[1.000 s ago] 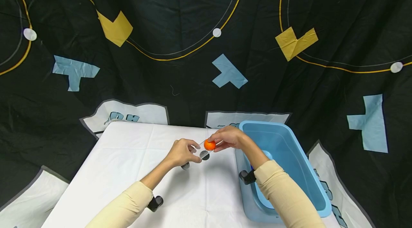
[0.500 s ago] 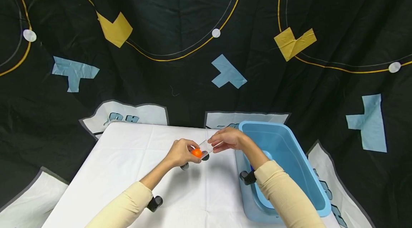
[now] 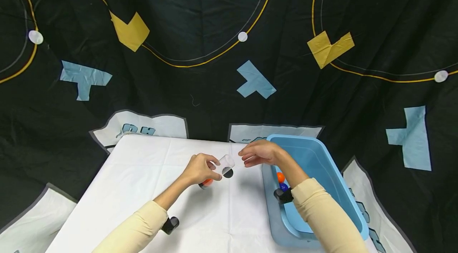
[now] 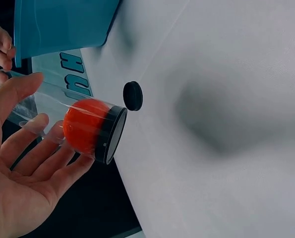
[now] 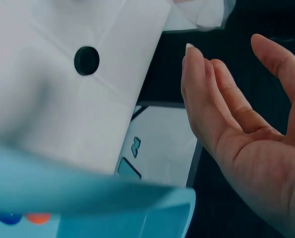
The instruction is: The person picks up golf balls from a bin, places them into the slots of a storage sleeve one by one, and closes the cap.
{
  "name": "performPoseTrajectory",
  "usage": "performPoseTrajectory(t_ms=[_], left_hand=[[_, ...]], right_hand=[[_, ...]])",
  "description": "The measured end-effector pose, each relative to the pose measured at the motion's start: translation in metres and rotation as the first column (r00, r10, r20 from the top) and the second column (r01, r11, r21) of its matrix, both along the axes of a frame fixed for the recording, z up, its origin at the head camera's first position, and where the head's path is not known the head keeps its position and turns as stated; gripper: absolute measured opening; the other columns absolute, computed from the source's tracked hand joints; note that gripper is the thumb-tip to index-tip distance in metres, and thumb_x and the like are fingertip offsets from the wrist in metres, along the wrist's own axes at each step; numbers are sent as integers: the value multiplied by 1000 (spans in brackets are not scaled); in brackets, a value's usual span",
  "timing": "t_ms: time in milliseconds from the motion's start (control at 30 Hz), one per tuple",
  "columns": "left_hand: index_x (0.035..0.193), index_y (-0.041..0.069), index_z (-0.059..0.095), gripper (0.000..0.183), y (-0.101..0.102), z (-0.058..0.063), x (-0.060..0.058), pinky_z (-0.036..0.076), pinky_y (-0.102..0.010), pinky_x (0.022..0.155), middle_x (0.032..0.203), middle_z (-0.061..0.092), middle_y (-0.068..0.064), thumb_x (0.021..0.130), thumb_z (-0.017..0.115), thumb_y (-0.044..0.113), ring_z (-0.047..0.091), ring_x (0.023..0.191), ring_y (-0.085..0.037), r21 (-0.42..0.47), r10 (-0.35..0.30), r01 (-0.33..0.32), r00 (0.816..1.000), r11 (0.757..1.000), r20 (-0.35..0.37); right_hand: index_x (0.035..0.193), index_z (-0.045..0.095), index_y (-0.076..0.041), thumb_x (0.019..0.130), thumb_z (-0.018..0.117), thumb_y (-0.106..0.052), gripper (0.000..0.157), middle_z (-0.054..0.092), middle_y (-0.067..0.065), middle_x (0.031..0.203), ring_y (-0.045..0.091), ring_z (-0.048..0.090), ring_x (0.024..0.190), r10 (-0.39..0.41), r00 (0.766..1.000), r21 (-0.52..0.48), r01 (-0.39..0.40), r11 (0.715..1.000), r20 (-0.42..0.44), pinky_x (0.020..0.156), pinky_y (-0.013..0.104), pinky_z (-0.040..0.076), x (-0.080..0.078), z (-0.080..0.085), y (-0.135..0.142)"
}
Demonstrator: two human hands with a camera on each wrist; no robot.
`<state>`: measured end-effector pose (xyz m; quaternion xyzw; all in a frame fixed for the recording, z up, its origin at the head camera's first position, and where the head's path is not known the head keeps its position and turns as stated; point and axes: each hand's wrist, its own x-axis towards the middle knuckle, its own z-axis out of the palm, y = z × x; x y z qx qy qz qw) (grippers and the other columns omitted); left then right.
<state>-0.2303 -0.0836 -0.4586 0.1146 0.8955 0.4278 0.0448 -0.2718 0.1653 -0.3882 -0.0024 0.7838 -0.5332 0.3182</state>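
Note:
My left hand (image 3: pixel 199 169) grips a clear plastic tube (image 3: pixel 226 162), tilted above the white table with its mouth toward the right. Inside it, an orange ball (image 4: pixel 85 124) lies against the black end cap (image 4: pixel 110 136) at the lower end, as the left wrist view shows. My right hand (image 3: pixel 260 152) hovers just right of the tube's mouth, fingers apart from it and holding nothing. Below, a loose black round lid (image 5: pixel 87 61) lies on the table, partly behind the tube in the head view.
A light blue bin (image 3: pixel 323 153) stands at the table's right side, under my right forearm. In it are an orange ball (image 3: pixel 280 177) and a dark blue ball (image 3: pixel 283 187). A black cloth (image 3: pixel 200 98) hangs behind the white table (image 3: pixel 143 169).
The orange ball has left my right fingers at the tube's mouth and slid down the tube, past my left hand, to the capped end. My right hand has drawn back slightly to the right.

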Motion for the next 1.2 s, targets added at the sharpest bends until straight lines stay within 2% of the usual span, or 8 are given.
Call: performPoseTrajectory(t_ms=[133,333,433,600,733,867,1067,1200], left_hand=[[94,15,78,35,-1,0,0,55,-31,74,82,75,1,62,93,18,67,84,-14,-9,1,-1,1000,1000,0],[93,14,78,35,-4,1,0,55,-32,74,82,75,0,62,93,18,67,84,-14,-20,19,-19,1000,1000,-11],[93,13,78,35,-6,-1,-1,55,-33,73,82,75,0,62,93,17,68,81,-14,-20,23,-23,1000,1000,-15],[93,14,79,34,-9,-3,-2,56,-33,73,82,75,0,63,93,18,68,80,-14,-27,30,-30,999,999,-18],[93,15,79,34,-12,-3,-2,56,-34,74,82,75,0,63,92,18,68,81,-14,-36,36,-37,999,999,-18],[94,14,79,34,-13,-3,-2,55,-33,73,82,75,0,63,93,18,68,80,-14,-34,39,-40,999,999,-20],[94,14,79,35,-14,-3,-2,55,-33,74,81,74,0,62,93,18,67,79,-14,-32,45,-46,999,998,-10],[94,15,79,35,-13,-5,-2,55,-34,75,82,74,1,62,93,18,67,81,-14,-36,50,-50,999,998,-8]], right_hand=[[128,63,6,98,65,-23,41,68,21,125,27,73,99,-36,999,36,37,999,-19,97,45,55,0,4,17],[129,61,5,99,65,-24,42,68,19,124,22,73,97,-85,993,44,89,995,-80,95,42,57,-1,10,50],[129,61,5,100,64,-25,42,67,19,125,25,72,103,-101,989,49,107,993,-111,98,44,55,1,10,67],[135,57,4,100,63,-29,48,61,23,137,34,66,120,-124,981,92,138,986,-147,102,46,53,5,5,89],[139,51,5,100,64,-29,54,56,28,142,41,62,125,-194,973,105,208,973,-128,99,45,54,10,-4,102],[142,47,6,100,63,-28,57,52,31,144,41,66,118,-262,961,109,271,956,-89,92,40,58,13,-17,114],[141,51,7,102,59,-28,52,50,35,143,21,74,89,-310,951,132,308,942,-3,84,35,61,15,-46,130],[140,51,8,102,59,-27,53,51,36,139,18,73,81,-334,941,159,323,933,52,84,33,61,18,-65,138]])
